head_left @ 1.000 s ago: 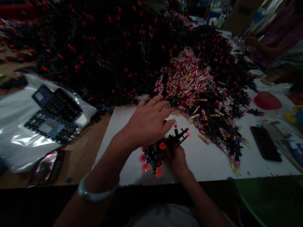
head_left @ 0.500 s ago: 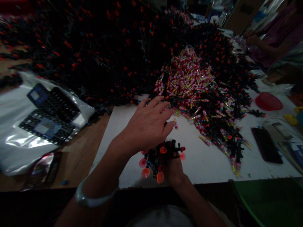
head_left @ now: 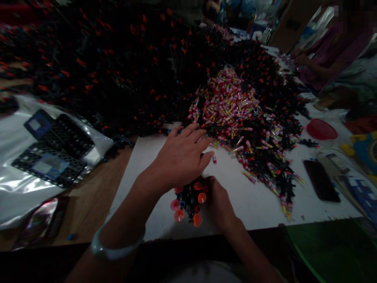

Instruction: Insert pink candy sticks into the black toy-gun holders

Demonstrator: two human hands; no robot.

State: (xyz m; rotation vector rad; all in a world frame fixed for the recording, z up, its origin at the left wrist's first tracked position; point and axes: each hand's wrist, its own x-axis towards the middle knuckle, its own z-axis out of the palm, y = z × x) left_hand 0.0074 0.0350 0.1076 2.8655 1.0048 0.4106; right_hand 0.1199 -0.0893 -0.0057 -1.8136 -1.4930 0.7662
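Note:
My left hand (head_left: 182, 157), with a pale bangle at the wrist, reaches over the white board palm down, its fingers stretched out and slightly apart. Beneath it is a bundle of small black toy guns (head_left: 191, 201), with orange and pink suction-cup tips pointing toward me. My right hand (head_left: 220, 202) closes around the bundle's right side, its fingers partly hidden. A small pink-and-white labelled tube (head_left: 214, 158) lies just past my left thumb. Beyond are a heap of such tubes (head_left: 229, 96) and a huge dark pile of toy guns (head_left: 118, 70).
On the left, black perforated plastic trays (head_left: 48, 165) lie on a shiny plastic bag (head_left: 11, 204). To the right are a dark phone (head_left: 321, 181) and a red round lid (head_left: 321, 129). Another person (head_left: 326, 59) sits at the far right.
The toy gun that stuck out to the right now sits in line with the bundle, and my right hand has turned in against its side. The view has shifted slightly.

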